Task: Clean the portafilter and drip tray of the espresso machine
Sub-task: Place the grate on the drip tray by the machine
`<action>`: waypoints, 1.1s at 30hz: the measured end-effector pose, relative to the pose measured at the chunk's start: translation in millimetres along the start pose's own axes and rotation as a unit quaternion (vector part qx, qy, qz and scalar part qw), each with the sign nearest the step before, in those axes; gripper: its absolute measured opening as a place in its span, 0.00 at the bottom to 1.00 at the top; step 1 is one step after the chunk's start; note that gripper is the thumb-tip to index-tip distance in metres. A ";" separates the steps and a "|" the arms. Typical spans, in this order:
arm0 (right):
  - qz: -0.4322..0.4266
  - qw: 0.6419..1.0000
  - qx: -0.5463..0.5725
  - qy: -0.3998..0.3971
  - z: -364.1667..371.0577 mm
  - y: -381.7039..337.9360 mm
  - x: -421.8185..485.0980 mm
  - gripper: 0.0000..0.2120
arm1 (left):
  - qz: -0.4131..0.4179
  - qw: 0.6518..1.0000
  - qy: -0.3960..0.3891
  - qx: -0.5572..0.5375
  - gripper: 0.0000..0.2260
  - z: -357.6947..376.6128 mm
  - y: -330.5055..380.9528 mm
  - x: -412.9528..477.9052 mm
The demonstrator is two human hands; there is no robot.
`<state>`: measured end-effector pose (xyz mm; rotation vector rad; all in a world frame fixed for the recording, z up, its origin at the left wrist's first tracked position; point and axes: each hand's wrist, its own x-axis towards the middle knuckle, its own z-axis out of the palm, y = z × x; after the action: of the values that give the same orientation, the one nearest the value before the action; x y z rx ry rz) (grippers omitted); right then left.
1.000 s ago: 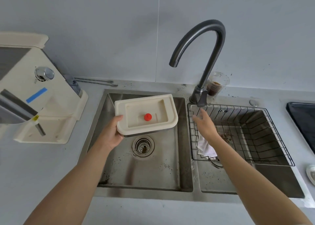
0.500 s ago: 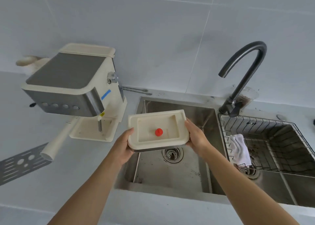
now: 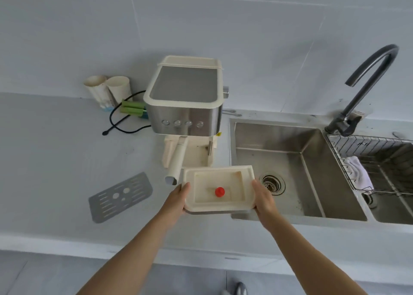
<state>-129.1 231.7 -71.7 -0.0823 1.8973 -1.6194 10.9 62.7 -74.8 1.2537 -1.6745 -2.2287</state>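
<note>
I hold the cream drip tray (image 3: pixel 219 174) level in front of the espresso machine (image 3: pixel 185 102), just below its open base. A red float (image 3: pixel 220 192) stands in the tray's middle. My left hand (image 3: pixel 177 199) grips the tray's left edge and my right hand (image 3: pixel 263 197) grips its right edge. The portafilter's cream handle (image 3: pixel 177 160) sticks out from under the machine, beside the tray's left corner. The grey slotted tray grate (image 3: pixel 120 196) lies flat on the counter to the left.
A steel sink (image 3: pixel 290 174) with a drain lies right of the tray, a dark curved faucet (image 3: pixel 366 89) behind it. A wire basket (image 3: pixel 380 160) with a white cloth (image 3: pixel 357 171) sits in the right basin. Two paper cups (image 3: pixel 107 91) and a black cord (image 3: pixel 120 124) lie behind the machine.
My right hand left the faucet handle and took the tray's right edge. Both hands carried the tray left from over the sink to the front of the machine.
</note>
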 end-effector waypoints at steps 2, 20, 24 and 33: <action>-0.009 1.000 -0.007 -0.011 17.0 7.7 -9.9 0.13 | 0.011 0.996 0.049 0.079 0.14 -15.0 -6.2 -5.6; -0.012 0.938 -0.346 0.007 66.5 45.6 -19.4 0.16 | 0.044 0.898 0.181 0.398 0.23 -76.0 -40.4 -13.7; 0.010 0.927 -0.374 0.037 72.2 42.5 -16.6 0.19 | 0.051 0.897 0.154 0.410 0.24 -85.5 -35.3 -6.5; 0.031 0.922 -0.373 0.098 78.1 46.9 -16.6 0.17 | 0.062 0.902 0.097 0.415 0.24 -92.2 -35.8 1.2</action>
<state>-61.0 182.5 -110.5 -0.1760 2.5495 -0.8035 83.3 6.0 -111.3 1.3622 -2.6246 -1.2445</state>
